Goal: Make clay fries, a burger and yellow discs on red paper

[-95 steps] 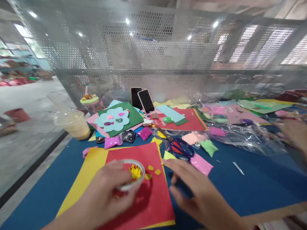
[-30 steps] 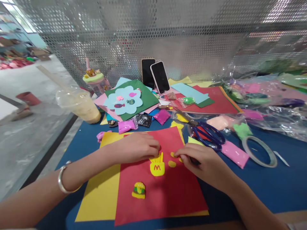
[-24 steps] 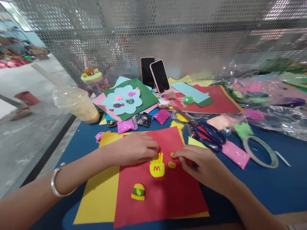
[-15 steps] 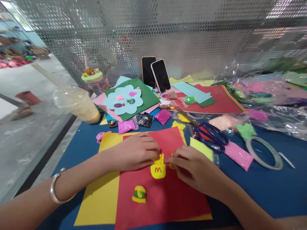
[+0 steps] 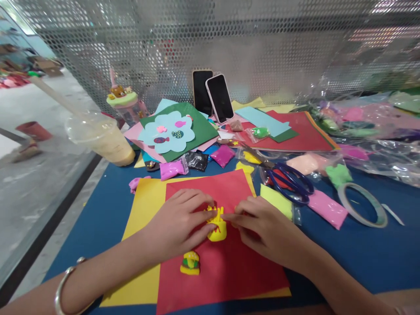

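Note:
Yellow clay French fries [image 5: 219,234], a small carton shape with a red mark on its front and sticks standing up, lie on a red paper sheet [image 5: 223,280]. From the left, the thumb and fingers of my left hand [image 5: 183,221] close on the carton and cover part of the mark. My right hand [image 5: 262,225] is at the opposite side, fingers pinched, its index fingertip at the sticks; whatever is in that pinch is hidden. Below left, a clay burger [image 5: 190,263] with yellow bun and green filling sits on the red sheet, touched by neither hand.
Yellow paper [image 5: 131,280] lies under the red sheet. Blue-handled scissors [image 5: 288,183], a tape roll [image 5: 362,205] and several clay packets are to the right. A plastic drink cup [image 5: 105,140] stands far left. Two phones [image 5: 220,98] lean against the perforated metal panel [image 5: 147,52].
My left hand has come down and its thumb now covers part of the carton's mark. My right hand stays by the fries; the yellow piece seen beside its fingers no longer shows.

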`<state>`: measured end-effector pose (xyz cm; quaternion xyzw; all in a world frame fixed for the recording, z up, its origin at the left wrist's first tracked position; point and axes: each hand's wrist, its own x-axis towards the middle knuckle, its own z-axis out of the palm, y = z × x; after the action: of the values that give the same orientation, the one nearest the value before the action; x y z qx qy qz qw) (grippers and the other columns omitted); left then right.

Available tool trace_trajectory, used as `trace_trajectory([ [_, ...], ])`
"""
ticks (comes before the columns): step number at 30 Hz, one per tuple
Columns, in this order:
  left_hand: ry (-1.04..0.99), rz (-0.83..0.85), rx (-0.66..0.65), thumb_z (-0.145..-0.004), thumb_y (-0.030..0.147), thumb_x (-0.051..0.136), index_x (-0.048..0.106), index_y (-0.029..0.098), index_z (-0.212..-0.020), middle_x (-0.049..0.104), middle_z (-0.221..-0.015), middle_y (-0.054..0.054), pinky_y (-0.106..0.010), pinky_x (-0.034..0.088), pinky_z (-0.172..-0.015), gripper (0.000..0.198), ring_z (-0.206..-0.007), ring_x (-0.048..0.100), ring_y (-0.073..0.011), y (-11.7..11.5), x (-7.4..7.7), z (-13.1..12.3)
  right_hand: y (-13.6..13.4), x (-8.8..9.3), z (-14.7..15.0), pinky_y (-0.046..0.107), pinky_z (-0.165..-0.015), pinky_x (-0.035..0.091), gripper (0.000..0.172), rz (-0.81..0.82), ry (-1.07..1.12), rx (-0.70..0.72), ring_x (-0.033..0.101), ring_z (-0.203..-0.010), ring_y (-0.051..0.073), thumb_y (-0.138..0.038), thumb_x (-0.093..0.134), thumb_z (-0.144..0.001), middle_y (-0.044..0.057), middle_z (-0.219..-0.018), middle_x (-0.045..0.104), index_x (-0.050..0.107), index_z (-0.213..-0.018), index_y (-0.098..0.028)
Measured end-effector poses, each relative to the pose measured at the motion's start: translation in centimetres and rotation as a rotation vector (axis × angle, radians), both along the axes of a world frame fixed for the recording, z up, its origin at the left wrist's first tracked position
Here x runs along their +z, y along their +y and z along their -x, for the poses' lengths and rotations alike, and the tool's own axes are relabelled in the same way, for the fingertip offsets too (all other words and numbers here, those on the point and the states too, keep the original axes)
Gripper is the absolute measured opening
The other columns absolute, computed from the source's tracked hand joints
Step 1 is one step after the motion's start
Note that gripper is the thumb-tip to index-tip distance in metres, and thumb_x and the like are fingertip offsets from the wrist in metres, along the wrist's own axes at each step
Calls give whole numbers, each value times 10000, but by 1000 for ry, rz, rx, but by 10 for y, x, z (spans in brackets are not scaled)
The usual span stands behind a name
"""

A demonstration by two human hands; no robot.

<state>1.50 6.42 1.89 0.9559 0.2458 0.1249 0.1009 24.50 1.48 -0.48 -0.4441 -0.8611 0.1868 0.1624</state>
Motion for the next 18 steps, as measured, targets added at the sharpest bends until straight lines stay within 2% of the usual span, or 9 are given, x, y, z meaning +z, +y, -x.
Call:
trace_trajectory([
  [6,-28,50,19,-909,222,469,699,216,-1049,664,-1049,-62,-380,461,-861,269,-991,589,-222,-2,-6,0,-2,0,0,343,-725,437,297,-14,-14,18,549,-794,202,-98,518,-832,64,-874,619,674,-1061,-205],
  [11,-46,83,76,-806,120,483,697,207,-1051,654,-1067,-64,-400,459,-884,337,-1003,576,-231,-3,-9,1,-2,-1,-1,353,-734,448,310,-6,3,-2,552,-804,207,-99,514,-836,66,-877,618,666,-1083,-207],
  [18,-44,75,85,-773,117,493,702,203,-1044,650,-1081,-68,-399,469,-876,353,-1004,567,-239,-5,-8,0,-2,-2,1,362,-736,451,287,-10,6,-1,554,-807,209,-101,505,-838,65,-888,621,668,-1052,-201],
])
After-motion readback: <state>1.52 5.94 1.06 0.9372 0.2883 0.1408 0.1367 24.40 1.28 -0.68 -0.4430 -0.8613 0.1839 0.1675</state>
